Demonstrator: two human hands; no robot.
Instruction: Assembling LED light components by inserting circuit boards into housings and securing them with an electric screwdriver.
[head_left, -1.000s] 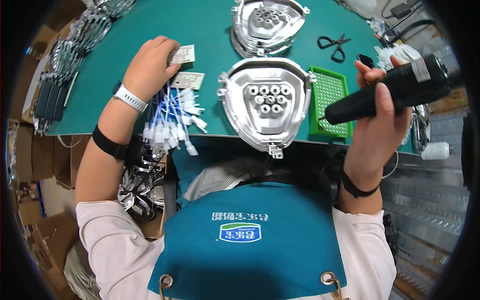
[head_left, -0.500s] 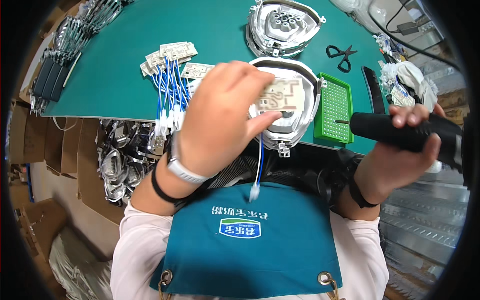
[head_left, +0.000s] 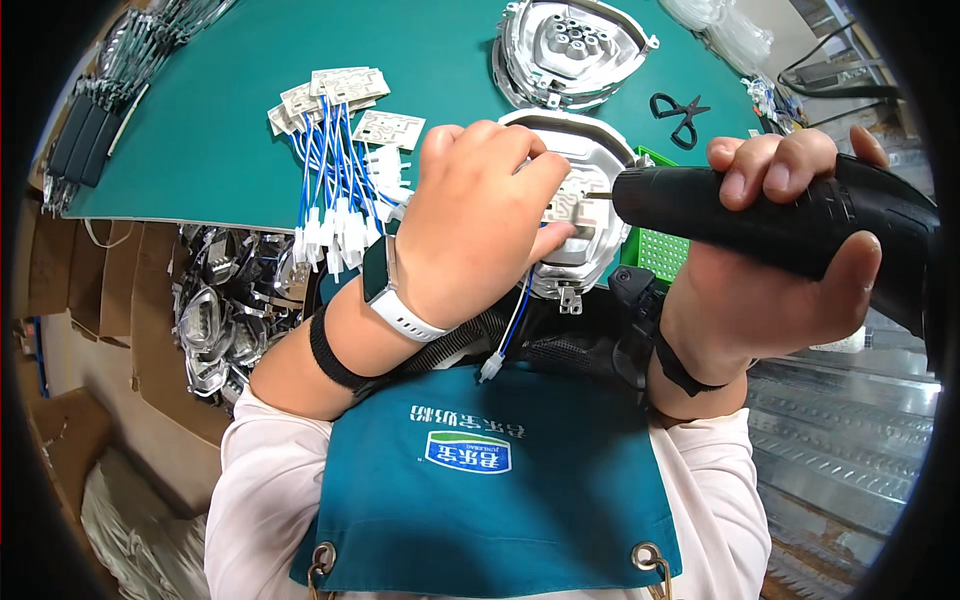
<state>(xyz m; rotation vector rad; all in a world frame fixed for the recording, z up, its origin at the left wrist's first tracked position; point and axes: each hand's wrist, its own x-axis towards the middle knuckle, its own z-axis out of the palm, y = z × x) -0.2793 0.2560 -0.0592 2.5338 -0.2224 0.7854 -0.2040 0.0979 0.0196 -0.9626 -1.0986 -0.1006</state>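
The left hand [head_left: 470, 225] has its fingers [head_left: 540, 175] curled down and pinched on a small white circuit board [head_left: 568, 208], pressing it onto the round metal plate [head_left: 580, 250] that lies at the near edge of the green desk [head_left: 220, 120]. A blue and white wire [head_left: 508, 335] hangs from under those fingers, down over the desk edge toward the teal apron [head_left: 480, 500], ending in a small white plug.

The right hand [head_left: 770, 270] is wrapped tight around a black electric screwdriver [head_left: 780, 215], fingers over the top, thumb below. Its bit points left and meets the board just beside the left fingertips.

Past the left fingers, farther out on the desk, sits a second metal plate [head_left: 570, 50]. To the left of the knuckles lies a bundle of more white boards with blue wires [head_left: 335, 170], their plugs spilling over the desk edge. Behind the screwdriver's nose a green tray [head_left: 660, 255] shows, and black scissors [head_left: 680, 112] lie beyond it. Below the left wrist, off the desk, a box holds a heap of shiny metal parts [head_left: 225, 310].
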